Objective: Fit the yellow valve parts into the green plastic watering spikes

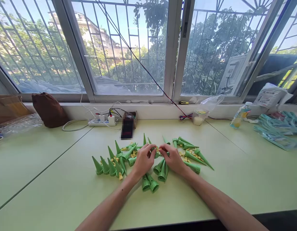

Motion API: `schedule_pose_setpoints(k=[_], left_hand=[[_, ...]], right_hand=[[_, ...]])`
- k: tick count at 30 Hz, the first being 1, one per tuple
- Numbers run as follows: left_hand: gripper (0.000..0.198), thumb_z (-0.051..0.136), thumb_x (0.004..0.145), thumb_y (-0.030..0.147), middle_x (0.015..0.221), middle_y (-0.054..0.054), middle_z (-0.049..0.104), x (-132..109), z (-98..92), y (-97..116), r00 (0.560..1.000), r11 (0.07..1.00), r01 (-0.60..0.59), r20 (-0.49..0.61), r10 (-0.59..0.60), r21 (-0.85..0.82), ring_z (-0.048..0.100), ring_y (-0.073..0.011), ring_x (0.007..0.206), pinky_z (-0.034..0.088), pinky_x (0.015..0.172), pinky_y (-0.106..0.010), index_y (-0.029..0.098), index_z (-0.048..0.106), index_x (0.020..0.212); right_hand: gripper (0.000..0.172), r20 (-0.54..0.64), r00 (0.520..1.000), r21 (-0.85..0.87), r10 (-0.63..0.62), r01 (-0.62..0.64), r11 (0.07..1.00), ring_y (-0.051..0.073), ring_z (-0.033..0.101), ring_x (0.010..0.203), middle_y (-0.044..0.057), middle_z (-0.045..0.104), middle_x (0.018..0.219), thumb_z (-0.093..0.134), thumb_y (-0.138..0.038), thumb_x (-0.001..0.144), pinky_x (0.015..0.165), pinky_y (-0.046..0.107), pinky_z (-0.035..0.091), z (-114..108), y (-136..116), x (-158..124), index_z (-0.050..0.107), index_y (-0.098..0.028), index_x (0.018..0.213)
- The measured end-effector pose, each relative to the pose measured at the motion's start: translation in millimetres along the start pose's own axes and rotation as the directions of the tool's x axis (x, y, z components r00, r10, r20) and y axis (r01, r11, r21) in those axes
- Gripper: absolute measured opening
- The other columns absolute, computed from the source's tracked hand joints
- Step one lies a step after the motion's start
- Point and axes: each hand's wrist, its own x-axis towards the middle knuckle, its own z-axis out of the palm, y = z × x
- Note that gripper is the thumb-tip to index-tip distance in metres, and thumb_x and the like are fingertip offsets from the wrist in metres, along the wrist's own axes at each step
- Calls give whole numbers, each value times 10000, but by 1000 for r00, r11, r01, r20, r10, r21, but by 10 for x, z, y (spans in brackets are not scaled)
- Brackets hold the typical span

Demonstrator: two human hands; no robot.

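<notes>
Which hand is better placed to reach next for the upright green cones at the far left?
Left, I'd judge: the left hand is nearer those green cones, while the right hand would likely have to cross past it.

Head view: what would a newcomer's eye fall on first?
Probably the green cones, strewn across the middle of the table, some standing upright on the left. Then the left hand and right hand, meeting among them at a small yellow piece. Beyond, bright windows fill the top.
</notes>
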Motion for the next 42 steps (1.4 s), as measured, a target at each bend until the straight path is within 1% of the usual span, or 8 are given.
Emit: schedule_pose_setpoints(k=[3, 6, 11, 15, 23, 34, 42], left_hand=[[149, 517, 918, 217, 826, -14, 635, 9, 1, -8, 1000, 1000, 2, -2, -2, 2, 522, -93, 557, 432, 574, -232, 185, 654, 965], [145, 509, 922, 206, 834, -14, 635, 15, -1, -15, 1000, 1000, -4, -1, 4, 3, 527, -95, 571, 428, 582, -232, 185, 648, 957], [147, 502, 928, 212, 837, -14, 633, 12, -9, -7, 1000, 1000, -5, -2, 5, 6, 532, -98, 578, 425, 588, -234, 184, 645, 951], [152, 503, 929, 219, 823, -14, 623, 5, -6, -2, 1000, 1000, 1, 0, -1, 15, 535, -102, 579, 424, 586, -237, 186, 650, 953], [163, 504, 924, 209, 824, -24, 616, -2, -11, -26, 1000, 999, 0, 23, -1, 42, 546, -118, 613, 423, 595, -243, 187, 663, 949], [179, 502, 922, 174, 841, -35, 633, -7, 0, -25, 1000, 998, -26, 15, 25, 57, 583, -137, 676, 441, 623, -248, 193, 673, 968], [196, 494, 927, 192, 831, -29, 626, -17, 16, -24, 1000, 999, -16, 23, 15, 36, 571, -132, 650, 431, 604, -245, 201, 677, 996]], right_hand=[[133, -12, 999, 4, -34, 34, 999, 182, 614, 786, 48, 669, 882, 504, -213, 956, 709, 275, 475, 8, 22, -2, 636, -194, 953], [143, -3, 998, 5, -60, 60, 998, 185, 623, 817, 55, 674, 926, 503, -191, 955, 726, 280, 480, 14, 46, -4, 645, -198, 973], [142, -25, 998, 38, -52, 53, 998, 188, 638, 836, 55, 694, 951, 519, -190, 948, 748, 286, 496, 20, 55, -5, 650, -205, 1000], [125, -22, 999, 35, -29, 30, 999, 186, 637, 814, 50, 700, 921, 533, -193, 938, 745, 282, 495, 18, 36, 2, 653, -200, 975], [116, 32, 999, 7, 9, -9, 1000, 172, 611, 744, 41, 687, 836, 535, -214, 943, 696, 260, 459, 10, 27, -2, 644, -179, 922], [246, 52, 997, -88, 48, -44, 995, 158, 546, 674, 16, 642, 735, 501, -314, 974, 645, 251, 389, 17, 73, -6, 614, -182, 800], [312, 53, 997, -112, 63, -57, 992, 148, 512, 648, 5, 613, 698, 478, -354, 983, 633, 249, 368, 8, 66, -18, 603, -177, 759]])
